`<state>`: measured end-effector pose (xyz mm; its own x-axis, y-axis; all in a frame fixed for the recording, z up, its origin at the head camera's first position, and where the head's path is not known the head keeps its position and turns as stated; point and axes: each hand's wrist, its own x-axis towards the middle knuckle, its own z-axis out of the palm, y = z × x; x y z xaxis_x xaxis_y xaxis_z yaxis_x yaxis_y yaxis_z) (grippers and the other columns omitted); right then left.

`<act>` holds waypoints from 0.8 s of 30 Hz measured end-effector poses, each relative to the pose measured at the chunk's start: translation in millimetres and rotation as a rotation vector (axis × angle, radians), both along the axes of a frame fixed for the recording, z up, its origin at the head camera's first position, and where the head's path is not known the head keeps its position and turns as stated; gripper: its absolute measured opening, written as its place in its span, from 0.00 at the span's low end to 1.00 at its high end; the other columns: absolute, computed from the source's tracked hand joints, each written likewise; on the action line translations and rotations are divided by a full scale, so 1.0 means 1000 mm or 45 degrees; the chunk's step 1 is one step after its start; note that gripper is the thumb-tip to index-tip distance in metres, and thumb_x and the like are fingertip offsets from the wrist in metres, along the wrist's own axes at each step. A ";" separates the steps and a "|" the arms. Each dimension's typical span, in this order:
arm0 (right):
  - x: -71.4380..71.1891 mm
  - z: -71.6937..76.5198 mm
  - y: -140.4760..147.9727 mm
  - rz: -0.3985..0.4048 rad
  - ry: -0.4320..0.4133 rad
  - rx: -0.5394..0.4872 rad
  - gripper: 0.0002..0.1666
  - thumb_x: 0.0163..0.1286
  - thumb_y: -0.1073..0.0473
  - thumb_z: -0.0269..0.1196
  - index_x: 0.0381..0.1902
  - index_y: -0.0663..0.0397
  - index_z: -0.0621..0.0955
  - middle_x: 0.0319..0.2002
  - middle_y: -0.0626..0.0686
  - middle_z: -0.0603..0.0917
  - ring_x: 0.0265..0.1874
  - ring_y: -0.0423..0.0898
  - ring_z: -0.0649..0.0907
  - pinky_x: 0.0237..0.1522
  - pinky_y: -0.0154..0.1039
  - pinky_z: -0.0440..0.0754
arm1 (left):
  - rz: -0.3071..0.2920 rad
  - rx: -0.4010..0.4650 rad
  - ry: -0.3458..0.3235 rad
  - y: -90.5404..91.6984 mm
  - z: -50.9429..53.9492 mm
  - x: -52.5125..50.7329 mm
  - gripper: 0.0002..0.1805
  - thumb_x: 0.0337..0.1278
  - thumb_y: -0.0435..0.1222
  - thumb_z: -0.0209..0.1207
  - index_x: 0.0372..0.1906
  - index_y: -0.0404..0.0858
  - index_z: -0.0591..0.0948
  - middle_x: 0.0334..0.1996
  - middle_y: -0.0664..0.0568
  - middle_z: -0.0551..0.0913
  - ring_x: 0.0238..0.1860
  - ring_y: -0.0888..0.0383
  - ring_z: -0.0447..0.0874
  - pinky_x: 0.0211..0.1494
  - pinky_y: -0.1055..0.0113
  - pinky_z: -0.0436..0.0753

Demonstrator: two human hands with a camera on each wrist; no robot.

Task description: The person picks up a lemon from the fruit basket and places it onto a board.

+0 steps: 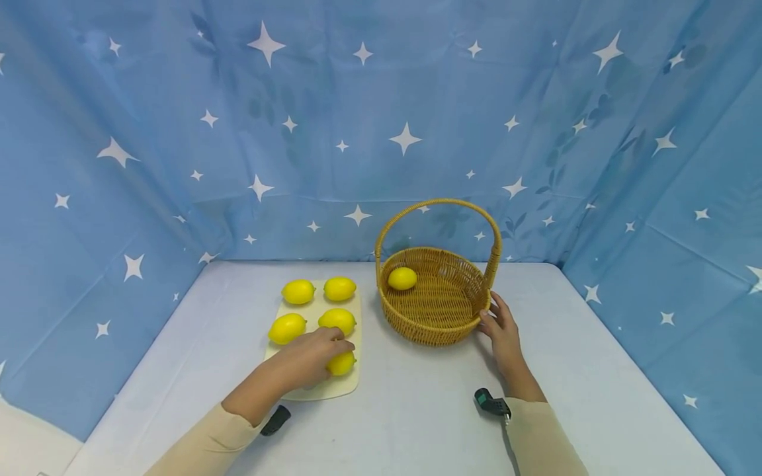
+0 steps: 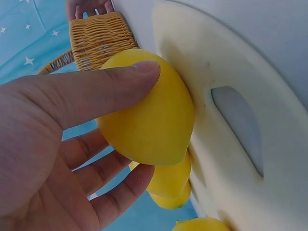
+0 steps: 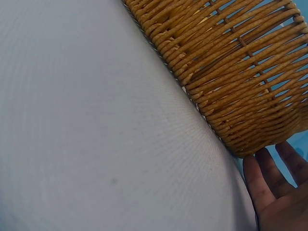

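Note:
My left hand holds a yellow lemon near the front of a cream cutting board. In the left wrist view, the thumb lies across the lemon and the fingers curl beneath its other side; whether it touches the board cannot be told. Several more lemons rest on the board behind it. My right hand grips the right side of a round wicker basket, thumb at the rim. Its fingertips touch the basket's outer wall in the right wrist view. One lemon lies inside the basket, at the left.
The basket's tall arched handle stands upright over it. A white cloth covers the table. Blue curtains with white stars enclose the back and sides. Dark wrist devices sit by both sleeves.

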<state>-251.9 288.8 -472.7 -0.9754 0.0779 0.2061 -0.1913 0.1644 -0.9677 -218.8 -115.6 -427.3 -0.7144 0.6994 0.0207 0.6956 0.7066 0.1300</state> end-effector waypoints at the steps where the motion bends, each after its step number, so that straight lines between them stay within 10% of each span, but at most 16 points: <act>1: 0.000 0.000 0.000 -0.002 -0.003 0.002 0.37 0.78 0.54 0.50 0.78 0.52 0.49 0.72 0.65 0.58 0.64 0.63 0.68 0.56 0.49 0.77 | -0.005 0.004 0.006 0.000 0.000 0.000 0.30 0.46 0.28 0.71 0.59 0.46 0.80 0.52 0.53 0.76 0.49 0.56 0.75 0.53 0.62 0.78; 24: -0.001 -0.002 0.002 0.000 0.000 -0.021 0.37 0.78 0.55 0.50 0.78 0.52 0.50 0.71 0.65 0.59 0.64 0.63 0.68 0.56 0.49 0.76 | 0.023 -0.005 -0.007 0.008 0.008 -0.004 0.33 0.45 0.40 0.75 0.62 0.48 0.79 0.51 0.54 0.76 0.46 0.58 0.74 0.50 0.62 0.78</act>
